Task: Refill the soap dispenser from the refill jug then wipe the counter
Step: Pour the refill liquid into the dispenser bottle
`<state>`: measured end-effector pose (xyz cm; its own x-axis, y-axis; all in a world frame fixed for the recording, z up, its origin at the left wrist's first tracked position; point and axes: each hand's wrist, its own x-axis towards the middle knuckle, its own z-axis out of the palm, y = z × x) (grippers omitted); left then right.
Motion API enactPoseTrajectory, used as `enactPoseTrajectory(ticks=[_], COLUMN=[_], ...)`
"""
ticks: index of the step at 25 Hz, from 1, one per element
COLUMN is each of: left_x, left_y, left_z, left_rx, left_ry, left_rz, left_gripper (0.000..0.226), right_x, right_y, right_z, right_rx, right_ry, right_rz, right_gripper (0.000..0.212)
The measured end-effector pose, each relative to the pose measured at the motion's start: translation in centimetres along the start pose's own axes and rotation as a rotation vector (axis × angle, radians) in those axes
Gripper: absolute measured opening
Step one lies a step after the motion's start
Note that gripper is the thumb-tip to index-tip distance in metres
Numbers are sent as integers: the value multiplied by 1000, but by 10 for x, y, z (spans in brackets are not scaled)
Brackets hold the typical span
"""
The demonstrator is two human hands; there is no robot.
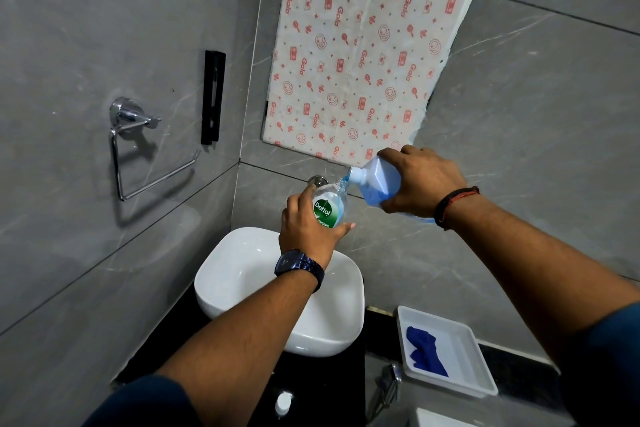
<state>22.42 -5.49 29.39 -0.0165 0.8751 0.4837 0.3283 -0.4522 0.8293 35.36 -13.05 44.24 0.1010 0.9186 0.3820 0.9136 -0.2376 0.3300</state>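
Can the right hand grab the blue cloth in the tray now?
Probably not yet: the right hand grips the tilted refill jug. The blue cloth itself lies uncovered in the tray.

Dispenser [329,208]: the brand "Dettol" in white letters on a green badge, running slantwise along the tilted bottle.
Below the badge: "ORIGINAL" in small capitals at the label's lower edge.
Wall sheet [363,45]: "Gala" in red, printed over and over at many angles among small red symbols.

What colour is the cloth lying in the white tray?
The cloth is dark blue, clearest in the head view.
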Motion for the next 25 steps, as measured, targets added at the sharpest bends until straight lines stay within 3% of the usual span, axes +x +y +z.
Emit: enactPoseTrajectory(ticks=[25], left_x=[-1], left_y=[1], left_z=[1], left_rx=[-8], left_ry=[-9], left_rz=[-19], left_gripper=[98], right_x=[1], right_y=[0], right_z=[-2], right_rx=[-15], right_ry=[-9], right_rz=[-12], right_gripper=[80])
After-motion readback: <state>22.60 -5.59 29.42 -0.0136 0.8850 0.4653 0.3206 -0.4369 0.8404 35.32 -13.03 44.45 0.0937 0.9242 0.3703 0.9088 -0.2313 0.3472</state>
